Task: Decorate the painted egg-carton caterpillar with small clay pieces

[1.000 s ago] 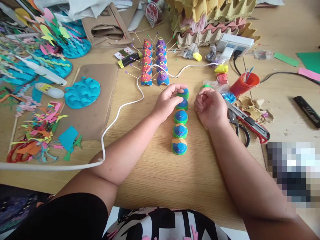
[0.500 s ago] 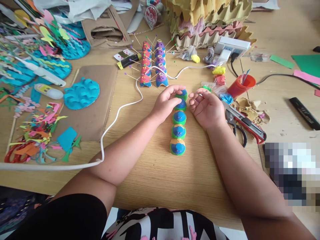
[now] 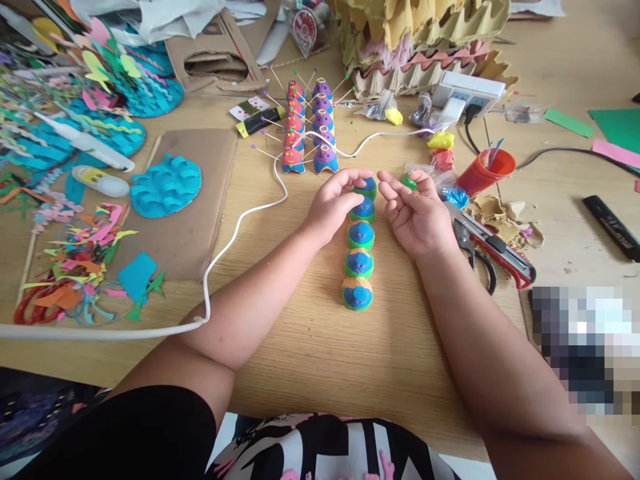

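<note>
A painted egg-carton caterpillar point(image 3: 360, 235), its bumps blue on top and green below, lies lengthwise in front of me. Small pink dots mark several bumps. My left hand point(image 3: 331, 208) is at its far end, thumb and fingers closed around the farthest bumps and partly covering them. Just right of the caterpillar, my right hand point(image 3: 420, 217) is raised palm up, its fingers loosely apart, with nothing I can make out in them. A green lump point(image 3: 409, 180) shows just behind the right hand's fingers.
Red and purple caterpillars point(image 3: 293, 143) with pins stand beyond, crossed by a white cable point(image 3: 240, 220). A utility knife point(image 3: 495, 243), scissors point(image 3: 484, 270) and orange cup point(image 3: 487, 172) are right. Cardboard point(image 3: 175, 247), paper scraps point(image 3: 75, 267) and a glue gun point(image 3: 90, 143) lie left.
My right hand's thumb and fingers have spread apart, uncovering more of the green lump. My left hand stays at the caterpillar's far end. The view has shifted slightly.
</note>
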Motion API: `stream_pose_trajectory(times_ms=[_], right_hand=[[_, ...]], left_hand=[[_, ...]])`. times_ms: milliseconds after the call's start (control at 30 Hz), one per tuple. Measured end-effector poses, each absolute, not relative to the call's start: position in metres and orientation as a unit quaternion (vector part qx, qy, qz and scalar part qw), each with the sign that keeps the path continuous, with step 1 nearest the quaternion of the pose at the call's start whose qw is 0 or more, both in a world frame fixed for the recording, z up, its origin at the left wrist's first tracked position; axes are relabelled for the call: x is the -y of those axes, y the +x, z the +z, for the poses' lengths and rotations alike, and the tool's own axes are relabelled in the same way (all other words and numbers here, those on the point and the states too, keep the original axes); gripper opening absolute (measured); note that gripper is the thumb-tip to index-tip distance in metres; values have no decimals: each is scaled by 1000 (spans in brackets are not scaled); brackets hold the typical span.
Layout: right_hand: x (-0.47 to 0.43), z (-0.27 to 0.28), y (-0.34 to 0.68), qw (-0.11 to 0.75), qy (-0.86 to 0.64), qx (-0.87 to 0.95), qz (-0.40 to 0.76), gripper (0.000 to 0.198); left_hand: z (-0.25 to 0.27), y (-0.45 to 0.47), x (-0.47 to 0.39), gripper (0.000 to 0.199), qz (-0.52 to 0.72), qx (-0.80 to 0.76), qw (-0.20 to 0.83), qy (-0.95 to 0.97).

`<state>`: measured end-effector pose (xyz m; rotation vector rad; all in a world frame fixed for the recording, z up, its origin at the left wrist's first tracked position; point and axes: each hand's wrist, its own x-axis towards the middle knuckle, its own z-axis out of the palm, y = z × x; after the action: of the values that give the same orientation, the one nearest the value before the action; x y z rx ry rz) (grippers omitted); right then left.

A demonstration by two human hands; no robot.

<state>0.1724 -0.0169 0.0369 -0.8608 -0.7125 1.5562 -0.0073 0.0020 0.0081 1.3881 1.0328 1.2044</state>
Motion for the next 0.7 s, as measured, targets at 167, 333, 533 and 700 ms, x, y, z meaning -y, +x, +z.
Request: stream_pose_trajectory(times_ms=[167,333,533,700], right_hand=[[17,38,172,565,-390,326,649,34],[16,36,173,572,-402,311,644,32],[15,34,174,560,-412,322,642,33],[15,34,174,555,-413,322,646,32]], left_hand=[[7,-9,-1,52,492,-417,495,583],[11,-10,2,64,459,-430,453,632],[13,-10,5,68,446,-445,380,678],[10,-10,4,66,451,-447,381,672]])
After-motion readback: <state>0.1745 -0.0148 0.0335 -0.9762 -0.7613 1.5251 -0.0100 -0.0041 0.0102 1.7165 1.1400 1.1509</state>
